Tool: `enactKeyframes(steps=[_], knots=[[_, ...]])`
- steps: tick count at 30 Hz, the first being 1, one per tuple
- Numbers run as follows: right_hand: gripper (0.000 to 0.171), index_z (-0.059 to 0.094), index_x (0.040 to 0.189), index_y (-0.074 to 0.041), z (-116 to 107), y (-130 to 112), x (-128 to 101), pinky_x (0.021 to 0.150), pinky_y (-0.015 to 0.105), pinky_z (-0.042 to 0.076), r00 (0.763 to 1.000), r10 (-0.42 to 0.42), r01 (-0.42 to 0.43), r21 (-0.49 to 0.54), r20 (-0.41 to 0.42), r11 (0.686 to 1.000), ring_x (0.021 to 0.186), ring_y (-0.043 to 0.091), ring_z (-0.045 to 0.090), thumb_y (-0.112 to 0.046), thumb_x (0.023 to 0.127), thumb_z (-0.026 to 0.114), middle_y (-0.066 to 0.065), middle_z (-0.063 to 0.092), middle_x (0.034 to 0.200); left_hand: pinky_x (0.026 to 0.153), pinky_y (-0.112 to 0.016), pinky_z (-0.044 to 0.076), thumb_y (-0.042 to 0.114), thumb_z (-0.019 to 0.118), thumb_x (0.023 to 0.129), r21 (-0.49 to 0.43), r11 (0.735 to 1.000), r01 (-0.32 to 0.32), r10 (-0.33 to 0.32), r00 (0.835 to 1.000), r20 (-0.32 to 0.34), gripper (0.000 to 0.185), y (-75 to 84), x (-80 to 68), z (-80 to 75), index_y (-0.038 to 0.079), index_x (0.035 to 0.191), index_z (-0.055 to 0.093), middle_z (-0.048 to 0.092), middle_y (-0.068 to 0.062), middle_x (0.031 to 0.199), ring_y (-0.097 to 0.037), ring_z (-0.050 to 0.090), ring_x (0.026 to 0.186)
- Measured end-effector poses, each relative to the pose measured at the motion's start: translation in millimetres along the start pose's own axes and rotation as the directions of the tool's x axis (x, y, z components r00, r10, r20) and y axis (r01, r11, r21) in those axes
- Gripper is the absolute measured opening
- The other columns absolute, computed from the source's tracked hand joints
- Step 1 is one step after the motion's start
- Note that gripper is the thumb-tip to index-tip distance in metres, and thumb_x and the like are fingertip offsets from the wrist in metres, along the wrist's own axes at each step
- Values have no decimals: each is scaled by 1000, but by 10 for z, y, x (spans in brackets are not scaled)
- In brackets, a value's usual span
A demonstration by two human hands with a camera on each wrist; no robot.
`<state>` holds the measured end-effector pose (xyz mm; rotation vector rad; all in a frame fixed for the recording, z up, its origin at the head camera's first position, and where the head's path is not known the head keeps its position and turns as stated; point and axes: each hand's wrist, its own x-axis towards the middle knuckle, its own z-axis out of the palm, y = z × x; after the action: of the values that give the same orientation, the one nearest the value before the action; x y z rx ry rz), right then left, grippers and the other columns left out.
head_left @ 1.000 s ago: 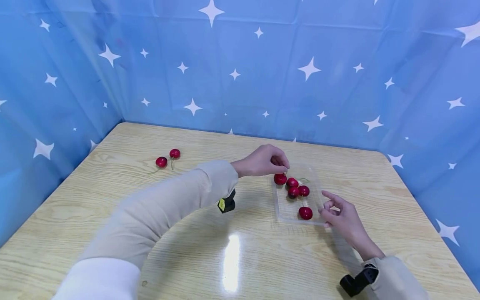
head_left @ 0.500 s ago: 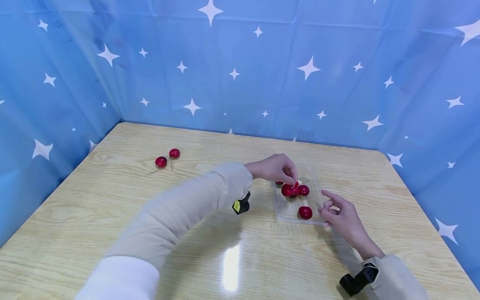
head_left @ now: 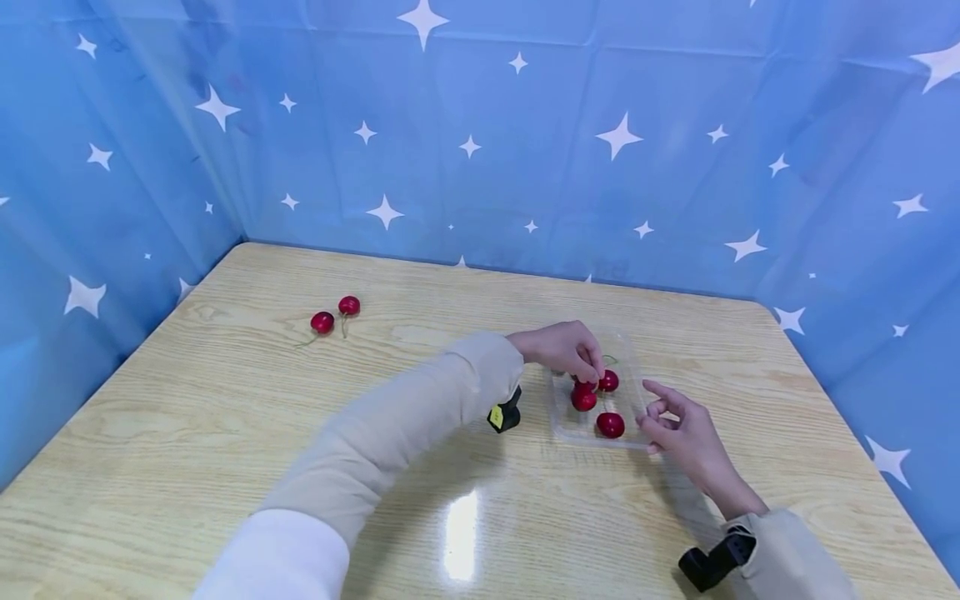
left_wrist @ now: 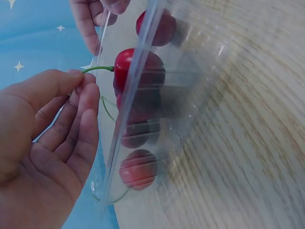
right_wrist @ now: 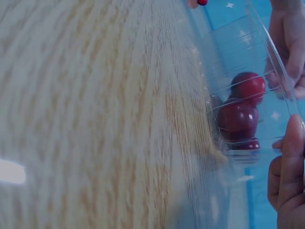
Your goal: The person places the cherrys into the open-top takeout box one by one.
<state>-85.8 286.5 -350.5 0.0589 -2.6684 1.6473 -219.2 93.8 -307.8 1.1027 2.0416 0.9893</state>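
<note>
My left hand [head_left: 573, 348] is over a clear plastic box [head_left: 570, 431], pinching a red cherry [left_wrist: 124, 67] by its green stem between thumb and fingertips. In the left wrist view this cherry shows partly above the box rim, among other cherries inside. Near the box's front lies one cherry [head_left: 611, 425], and another cherry [head_left: 608, 381] sits just right of my left fingertips. My left hand hides part of the group in the head view. At the box's right side, my right hand [head_left: 690, 437] holds the rim between thumb and fingers.
Two stemmed cherries, a nearer cherry [head_left: 322, 323] and a farther cherry [head_left: 349, 306], lie at the back left of the wooden table [head_left: 187, 400]. A blue curtain [head_left: 480, 183] with white stars stands behind the table and along its sides.
My left hand has carried the cherry from the box's left edge to the right and toward me, over the other cherries. The right hand has stayed at the box's right side.
</note>
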Motion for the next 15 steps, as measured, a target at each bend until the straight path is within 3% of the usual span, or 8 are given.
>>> enactKeyframes(steps=[6, 11, 15], knots=[[51, 32, 131, 9, -3, 1, -1, 50, 26, 49, 1000, 20, -20, -2, -2, 1000, 69, 5, 57, 2, 85, 54, 8, 44, 81, 58, -30, 44, 8, 59, 84, 8, 1000, 14, -13, 1000, -18, 11, -41, 65, 58, 3, 91, 66, 64, -5, 80, -22, 56, 74], [50, 33, 130, 9, 11, -4, -2, 49, 25, 49, 1000, 14, -14, 2, -7, 1000, 67, 5, 56, 4, 85, 53, 7, 44, 81, 59, -18, 43, 7, 59, 84, 47, 999, 5, -2, 998, -65, 9, -107, 103, 79, 3, 87, 67, 64, -2, 80, -11, 58, 73], [50, 33, 130, 9, 10, -17, -1, 49, 26, 49, 1000, 11, -11, 3, -8, 1000, 68, 5, 57, 4, 85, 53, 7, 44, 80, 62, -15, 43, 9, 59, 84, 81, 997, 5, 3, 996, -90, 9, -124, 138, 78, 6, 86, 67, 64, 2, 82, -5, 58, 74]])
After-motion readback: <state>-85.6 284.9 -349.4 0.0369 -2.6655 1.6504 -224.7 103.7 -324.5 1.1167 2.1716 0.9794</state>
